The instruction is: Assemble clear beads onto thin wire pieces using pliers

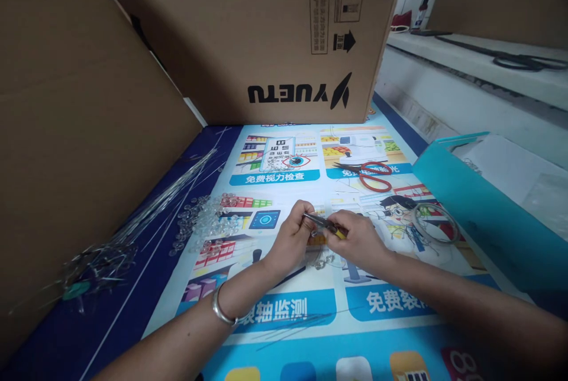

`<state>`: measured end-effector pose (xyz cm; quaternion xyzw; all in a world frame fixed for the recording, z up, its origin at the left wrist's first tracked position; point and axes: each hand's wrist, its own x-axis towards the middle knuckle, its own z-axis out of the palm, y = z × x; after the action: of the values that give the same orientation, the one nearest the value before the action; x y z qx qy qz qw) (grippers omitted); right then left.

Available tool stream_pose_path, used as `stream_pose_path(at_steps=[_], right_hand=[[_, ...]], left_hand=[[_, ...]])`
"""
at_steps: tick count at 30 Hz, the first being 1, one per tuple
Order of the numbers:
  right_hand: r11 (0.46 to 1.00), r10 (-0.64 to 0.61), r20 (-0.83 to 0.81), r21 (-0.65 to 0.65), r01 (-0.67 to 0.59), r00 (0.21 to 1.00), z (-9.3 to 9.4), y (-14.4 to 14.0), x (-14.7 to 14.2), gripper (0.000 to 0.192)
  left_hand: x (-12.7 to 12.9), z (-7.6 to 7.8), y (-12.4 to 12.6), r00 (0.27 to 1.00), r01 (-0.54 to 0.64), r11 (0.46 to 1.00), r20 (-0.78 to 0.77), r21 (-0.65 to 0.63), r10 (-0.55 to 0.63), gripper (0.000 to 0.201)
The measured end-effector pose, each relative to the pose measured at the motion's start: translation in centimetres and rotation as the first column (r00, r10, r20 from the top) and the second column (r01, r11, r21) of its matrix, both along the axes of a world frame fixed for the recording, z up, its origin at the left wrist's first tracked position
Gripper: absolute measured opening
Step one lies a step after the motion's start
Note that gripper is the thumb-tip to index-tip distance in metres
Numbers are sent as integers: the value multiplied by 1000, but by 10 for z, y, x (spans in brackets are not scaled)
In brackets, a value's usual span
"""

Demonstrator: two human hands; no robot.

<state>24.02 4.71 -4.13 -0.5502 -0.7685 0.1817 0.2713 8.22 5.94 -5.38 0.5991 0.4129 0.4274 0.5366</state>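
Observation:
My right hand [361, 238] is closed around a pair of pliers [323, 222] with dark metal jaws and yellow on the handle. The jaws point left and meet the fingertips of my left hand [290, 236], which is pinched shut. What it pinches is too small to make out. Just below the fingers, a few clear beads [323, 261] lie on the printed sheet. More clear round beads [204, 221] are spread out to the left of my left hand. Beyond my right hand rest scissors [375, 177] with red handles, their blades pointing left.
Cardboard panels [266, 26] stand along the back and left. Thin wires [173, 186] lie at the left, near a tangled wire bundle [97, 265]. To the right are a clear ring-shaped roll [435, 223] and a teal box [479, 215]. Black-handled scissors [517, 61] sit on a ledge.

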Motion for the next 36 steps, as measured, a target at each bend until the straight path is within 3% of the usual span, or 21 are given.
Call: stream_pose_path(at_steps=[4,12,15,18,20,23,36], right_hand=[[1000,11,-4,-21,-11,1000,0,-1,-4,7],[998,67,-4,0,-67,998,16,-2,14,17],[991,130,102,30,-134,986,32,-8,27,27],[983,169,346,14,-185,923,45,-16,30,34],[986,152,491,-16,-165,858,50,-20,27,36],[993,114,581,-33,-117,806,50,-22,22,39],[999,-12,644,32,-11,765,46,-22,12,40]], left_hand=[[1,-1,-2,999,-12,1000,43,-28,13,14],[-2,2,1,998,-68,994,-4,87,69,12],[-1,2,2,994,-102,992,-22,80,104,14],[-1,3,1,991,-127,988,-33,87,131,15],[0,4,0,988,-142,986,-41,91,146,16],[0,7,-1,987,-147,985,-56,94,153,16],[0,6,-4,973,-175,970,-121,170,196,14]])
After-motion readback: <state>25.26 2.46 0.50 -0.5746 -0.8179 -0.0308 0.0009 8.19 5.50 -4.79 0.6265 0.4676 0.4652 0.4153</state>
